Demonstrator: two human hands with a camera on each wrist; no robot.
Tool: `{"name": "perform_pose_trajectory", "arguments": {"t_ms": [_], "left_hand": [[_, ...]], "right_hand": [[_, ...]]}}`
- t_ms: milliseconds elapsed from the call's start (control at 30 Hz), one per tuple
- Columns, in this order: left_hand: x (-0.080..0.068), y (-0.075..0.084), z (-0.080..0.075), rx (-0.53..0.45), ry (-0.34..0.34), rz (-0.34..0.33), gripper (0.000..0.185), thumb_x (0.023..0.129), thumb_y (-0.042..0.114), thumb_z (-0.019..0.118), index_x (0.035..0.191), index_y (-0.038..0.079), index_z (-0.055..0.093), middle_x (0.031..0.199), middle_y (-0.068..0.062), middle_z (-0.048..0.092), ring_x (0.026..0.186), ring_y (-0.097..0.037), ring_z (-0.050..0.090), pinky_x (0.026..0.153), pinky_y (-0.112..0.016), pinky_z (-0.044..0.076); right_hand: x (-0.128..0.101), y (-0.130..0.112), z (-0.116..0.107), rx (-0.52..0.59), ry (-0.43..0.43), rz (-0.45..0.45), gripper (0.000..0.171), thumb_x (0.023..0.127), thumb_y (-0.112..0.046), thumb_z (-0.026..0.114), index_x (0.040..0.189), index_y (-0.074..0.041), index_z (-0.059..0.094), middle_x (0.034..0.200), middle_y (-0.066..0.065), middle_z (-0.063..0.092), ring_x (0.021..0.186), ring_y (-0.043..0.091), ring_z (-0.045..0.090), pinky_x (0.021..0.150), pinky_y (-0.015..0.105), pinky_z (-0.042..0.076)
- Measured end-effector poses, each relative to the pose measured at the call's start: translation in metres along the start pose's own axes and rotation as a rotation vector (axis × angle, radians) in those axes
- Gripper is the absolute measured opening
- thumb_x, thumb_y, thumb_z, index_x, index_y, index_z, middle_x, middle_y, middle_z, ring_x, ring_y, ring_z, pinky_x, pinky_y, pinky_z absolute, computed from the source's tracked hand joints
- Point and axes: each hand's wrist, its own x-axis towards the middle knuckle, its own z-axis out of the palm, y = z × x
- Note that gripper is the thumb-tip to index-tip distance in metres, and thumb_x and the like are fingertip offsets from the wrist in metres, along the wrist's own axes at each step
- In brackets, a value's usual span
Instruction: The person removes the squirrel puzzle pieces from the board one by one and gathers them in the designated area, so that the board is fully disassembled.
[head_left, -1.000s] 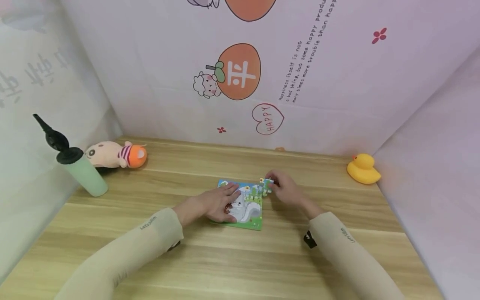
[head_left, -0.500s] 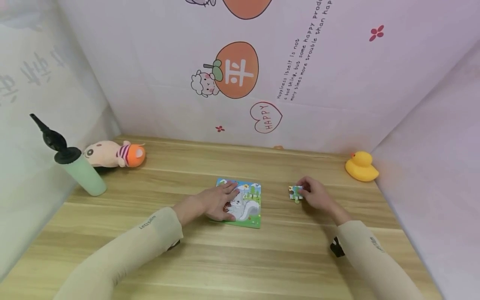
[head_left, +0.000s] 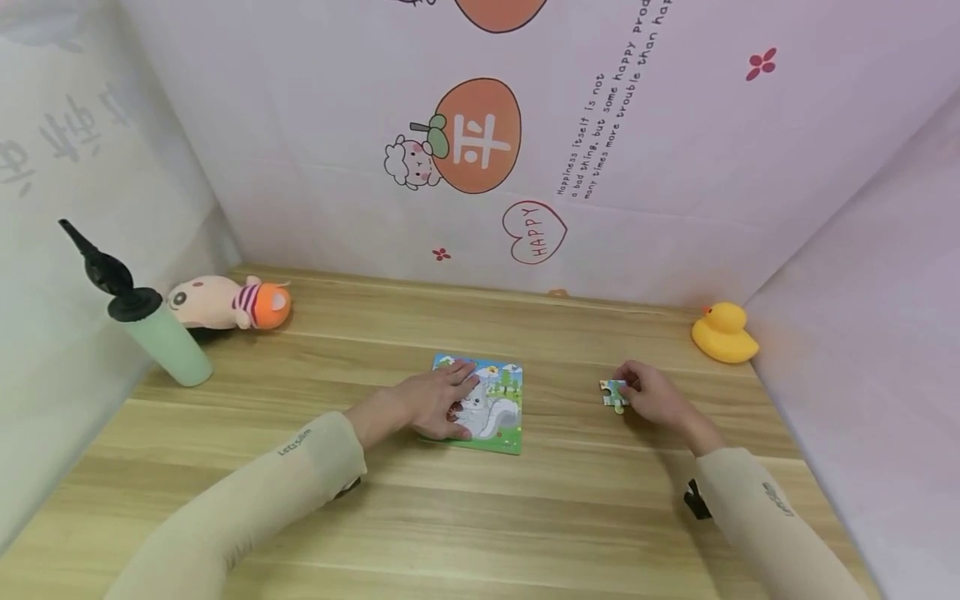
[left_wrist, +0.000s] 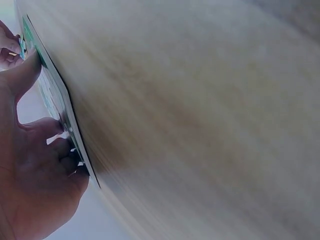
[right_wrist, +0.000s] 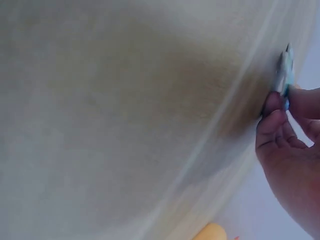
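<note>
A jigsaw puzzle (head_left: 504, 433) with a grey squirrel on a green and blue scene lies on the table. My left hand (head_left: 440, 403) rests on its left part with fingers spread, covering some of the picture. The left wrist view shows that thumb and fingers touching the puzzle's face, with the board edge (left_wrist: 70, 112) seen side-on. To the right, apart from the board, my right hand (head_left: 658, 400) pinches a puzzle piece (head_left: 613, 393) between thumb and fingers. The right wrist view has the same piece (right_wrist: 285, 72) held nearly edge-on, close over the tabletop.
A yellow rubber duck (head_left: 724, 333) sits at the back right. On the left stand a green pump bottle (head_left: 171, 346) with a black nozzle and, behind it, a plush toy (head_left: 225, 302). Printed cloth walls (head_left: 360, 217) border the wooden table (head_left: 420, 525).
My right hand has carried the puzzle piece from the board's upper right corner out to the right. My left hand has stayed on the puzzle.
</note>
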Motion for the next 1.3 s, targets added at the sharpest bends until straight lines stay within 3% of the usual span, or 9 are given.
{"name": "perform_pose_trajectory", "arguments": {"t_ms": [133,333,633,1300], "left_hand": [[-0.0003,-0.0002,0.0007,-0.004,-0.002,0.002,0.094,0.099,0.061,0.058,0.165,0.005,0.023,0.176,-0.016,0.013,0.166,-0.032,0.012,0.137,-0.043,0.019],[-0.0001,-0.0009,0.0007,-0.002,-0.008,0.001,0.094,0.099,0.060,0.058,0.165,0.005,0.022,0.176,-0.016,0.013,0.166,-0.032,0.011,0.137,-0.043,0.018],[0.0004,-0.0016,0.0015,0.011,-0.002,0.000,0.094,0.098,0.059,0.060,0.165,0.004,0.024,0.176,-0.016,0.014,0.166,-0.032,0.013,0.136,-0.043,0.020],[-0.0019,0.0002,0.0001,-0.001,0.000,-0.002,0.093,0.098,0.058,0.061,0.165,0.005,0.024,0.176,-0.015,0.015,0.165,-0.032,0.014,0.136,-0.043,0.021]], "right_hand": [[0.0029,0.0008,-0.0037,-0.071,-0.013,-0.008,0.016,0.096,0.002,0.060,0.110,0.008,0.065,0.101,0.024,0.071,0.091,0.030,0.067,0.082,0.048,0.059],[0.0022,-0.0011,-0.0058,-0.117,-0.051,-0.011,0.017,0.096,-0.003,0.065,0.108,0.009,0.064,0.094,0.020,0.068,0.086,0.026,0.061,0.076,0.042,0.055],[0.0018,-0.0015,-0.0013,-0.221,-0.052,0.016,0.021,0.100,-0.010,0.063,0.113,0.007,0.062,0.105,0.024,0.062,0.091,0.030,0.059,0.085,0.053,0.055],[0.0025,-0.0024,-0.0053,-0.260,-0.092,0.076,0.024,0.102,-0.010,0.061,0.118,0.007,0.060,0.113,0.029,0.060,0.096,0.037,0.060,0.087,0.055,0.054]]}}
